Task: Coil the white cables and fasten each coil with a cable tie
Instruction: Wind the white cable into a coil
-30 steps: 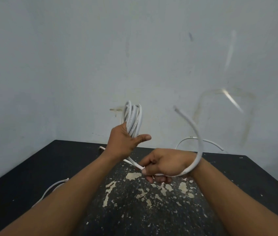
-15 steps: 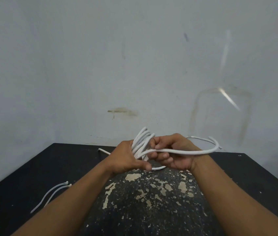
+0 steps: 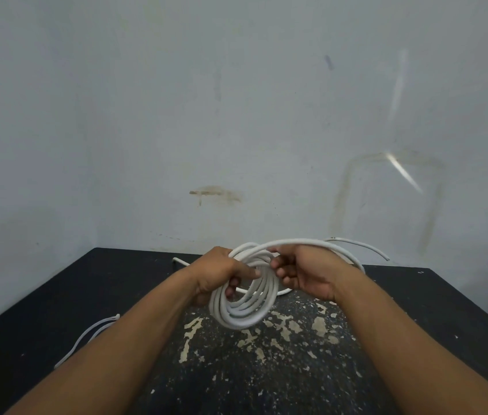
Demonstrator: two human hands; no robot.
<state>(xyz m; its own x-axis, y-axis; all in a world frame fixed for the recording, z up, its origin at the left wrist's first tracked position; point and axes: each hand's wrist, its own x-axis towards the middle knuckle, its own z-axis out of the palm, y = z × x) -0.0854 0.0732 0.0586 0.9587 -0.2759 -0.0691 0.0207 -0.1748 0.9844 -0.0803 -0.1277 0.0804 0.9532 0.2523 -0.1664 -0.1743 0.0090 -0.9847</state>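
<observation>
The left hand (image 3: pixel 222 274) grips the white cable coil (image 3: pixel 244 317) by its left rim; the right hand (image 3: pixel 307 272) pinches the top turn — its loose tail (image 3: pixel 299 241) arcs rightward over that wrist.

1. The left hand (image 3: pixel 222 275) covers the upper left turns of the coil (image 3: pixel 244 313). Its fingertips are partly tucked behind the strands.
2. The right hand (image 3: pixel 305 274) hides where the outermost strand meets the coil.
3. The thin white strips (image 3: pixel 96 326) pass under the left forearm and are too small to identify.
4. The picture's edges cut off both forearms and the surface (image 3: pixel 431 310).
</observation>
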